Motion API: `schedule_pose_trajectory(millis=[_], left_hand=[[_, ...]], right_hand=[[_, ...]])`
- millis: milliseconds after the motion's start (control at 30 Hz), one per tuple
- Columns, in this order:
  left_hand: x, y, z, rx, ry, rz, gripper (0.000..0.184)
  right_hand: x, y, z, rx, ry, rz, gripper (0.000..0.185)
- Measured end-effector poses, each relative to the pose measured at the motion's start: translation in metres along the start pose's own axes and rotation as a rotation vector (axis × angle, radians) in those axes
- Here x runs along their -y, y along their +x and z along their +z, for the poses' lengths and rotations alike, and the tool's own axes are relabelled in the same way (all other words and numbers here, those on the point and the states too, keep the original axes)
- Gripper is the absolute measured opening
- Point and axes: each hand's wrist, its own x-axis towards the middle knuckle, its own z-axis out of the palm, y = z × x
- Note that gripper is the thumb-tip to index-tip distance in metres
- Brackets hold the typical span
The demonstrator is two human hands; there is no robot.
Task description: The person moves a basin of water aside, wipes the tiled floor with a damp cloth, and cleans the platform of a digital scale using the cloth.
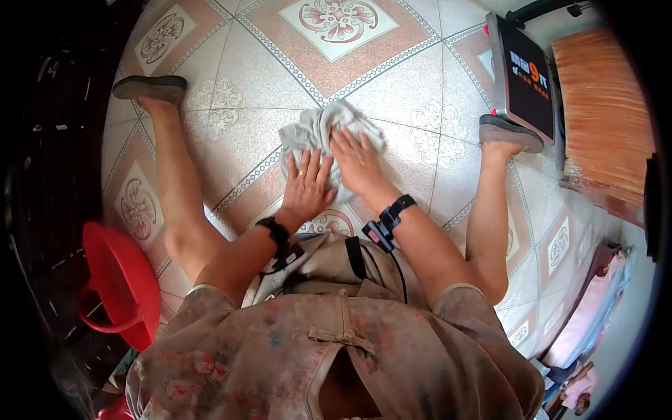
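Observation:
A crumpled light grey cloth (305, 131) lies on the patterned tile floor (269, 80), in front of my body and between my spread legs. My left hand (306, 187) rests flat on its near left part, fingers stretched out and slightly apart, with a ring on one finger. Beside it, my right hand (355, 161) presses on the cloth's right part, fingers extended and pointing up and left. The right thumb is hidden. Neither hand visibly grips the fabric. Dark bands are on both wrists, and a small device with a cable sits by the right one.
A red plastic tub with a handle (140, 280) stands at the left, by dark furniture (52, 161). At the upper right are a black platform scale (521, 77), close to my shoe (509, 133), and an orange-brown wooden-looking piece (602, 115). Folded fabrics (588, 315) lie lower right.

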Motion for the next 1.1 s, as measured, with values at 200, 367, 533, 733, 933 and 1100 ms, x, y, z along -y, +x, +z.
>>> schedule_pose_trajectory(millis=[200, 367, 533, 733, 933, 1100], left_hand=[[0.034, 0.152, -0.018, -0.111, 0.020, -0.048, 0.079], [0.018, 0.238, -0.003, -0.279, 0.091, -0.057, 0.066], [0.012, 0.242, -0.001, -0.281, 0.089, -0.044, 0.062], [0.030, 0.167, -0.003, -0.237, 0.103, 0.001, 0.064], [0.064, 0.039, -0.011, -0.148, 0.165, -0.104, 0.067], [0.059, -0.055, -0.004, -0.064, 0.190, -0.192, 0.070]], right_hand=[[-0.095, 0.096, -0.033, 0.081, -0.074, 0.308, 0.062], [-0.164, 0.132, -0.045, -0.017, -0.053, 0.648, 0.057], [-0.181, 0.129, -0.038, -0.031, -0.072, 0.601, 0.060], [-0.118, 0.094, -0.017, 0.021, -0.158, 0.401, 0.061], [-0.006, 0.058, -0.009, 0.094, -0.052, 0.207, 0.068], [0.044, 0.004, -0.009, 0.014, 0.067, 0.038, 0.066]])
